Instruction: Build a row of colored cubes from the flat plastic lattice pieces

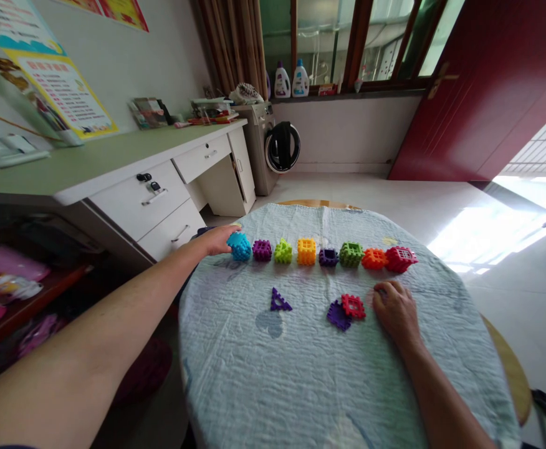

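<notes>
My left hand (220, 240) is wrapped round the left side of a blue block stack (241, 247) at the left end of a row. To its right stand stacks in purple (262, 250), lime (283, 251), yellow (306, 251), dark purple (328, 257), green (351, 254), orange (374, 258) and red-pink (400, 258). My right hand (394, 305) rests on the cloth with curled fingers, whose tips are hidden. Left of it, a red square piece (353, 306) overlaps a purple piece (338, 316). A purple triangle (280, 300) lies alone farther left.
A pale blue cloth (263, 386) covers the round table, whose wooden edge (507, 368) shows at the right. Beyond are a white desk (137, 149), a washing machine (258, 146) with its door open, and a red door (483, 93).
</notes>
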`<action>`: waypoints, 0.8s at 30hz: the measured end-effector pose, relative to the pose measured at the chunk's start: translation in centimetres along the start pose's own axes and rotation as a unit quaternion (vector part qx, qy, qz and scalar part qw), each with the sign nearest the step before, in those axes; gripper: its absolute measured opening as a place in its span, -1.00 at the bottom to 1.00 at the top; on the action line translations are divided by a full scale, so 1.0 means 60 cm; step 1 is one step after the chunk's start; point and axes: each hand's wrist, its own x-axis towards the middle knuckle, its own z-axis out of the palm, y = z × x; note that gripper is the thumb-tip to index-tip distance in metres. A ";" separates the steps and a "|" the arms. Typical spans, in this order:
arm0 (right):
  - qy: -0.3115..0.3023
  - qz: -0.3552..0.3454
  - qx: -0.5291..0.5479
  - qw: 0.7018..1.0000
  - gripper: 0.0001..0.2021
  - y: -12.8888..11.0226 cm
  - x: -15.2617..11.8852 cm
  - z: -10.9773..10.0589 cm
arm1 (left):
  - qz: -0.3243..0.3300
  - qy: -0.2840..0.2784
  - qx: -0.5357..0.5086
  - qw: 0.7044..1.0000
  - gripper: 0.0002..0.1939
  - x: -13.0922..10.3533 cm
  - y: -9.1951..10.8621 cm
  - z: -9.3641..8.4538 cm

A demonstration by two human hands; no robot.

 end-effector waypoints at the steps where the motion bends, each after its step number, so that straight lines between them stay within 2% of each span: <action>1: 0.000 0.004 0.000 1.000 -0.81 -0.002 0.000 -0.001 | 0.000 0.010 -0.001 1.000 -0.24 -0.004 -0.002 0.001; 4: 0.001 0.011 0.003 1.000 -0.82 -0.007 0.000 -0.003 | -0.005 0.071 0.014 0.997 -0.14 -0.025 0.005 -0.001; 6: -0.001 0.013 0.007 1.000 -0.83 -0.009 0.000 -0.005 | -0.006 0.135 0.034 0.990 -0.15 -0.047 0.029 -0.003; 8: -0.003 0.015 0.011 1.000 -0.83 -0.010 0.001 -0.006 | 0.014 0.197 0.042 0.979 -0.23 -0.075 0.073 0.000; 10: -0.006 0.015 0.015 1.000 -0.82 -0.011 0.002 -0.008 | 0.056 0.225 0.025 0.972 -0.36 -0.108 0.132 0.014; 12: -0.010 0.017 0.023 1.000 -0.81 -0.011 0.002 -0.008 | 0.095 0.224 -0.015 0.970 -0.43 -0.141 0.197 0.044; 14: -0.011 0.023 0.035 0.999 -0.80 -0.011 0.003 -0.009 | 0.121 0.198 -0.059 0.971 -0.49 -0.168 0.258 0.086; 18: -0.007 0.031 0.056 0.998 -0.79 -0.009 0.002 -0.007 | 0.158 0.142 -0.121 0.970 -0.60 -0.185 0.358 0.162; 21: -0.010 0.026 0.057 0.998 -0.80 -0.008 0.001 -0.007 | 0.191 0.125 -0.132 0.965 -0.60 -0.163 0.415 0.184; 24: -0.021 0.021 0.052 0.998 -0.80 -0.009 0.000 -0.009 | 0.208 0.115 -0.118 0.964 -0.57 -0.129 0.456 0.179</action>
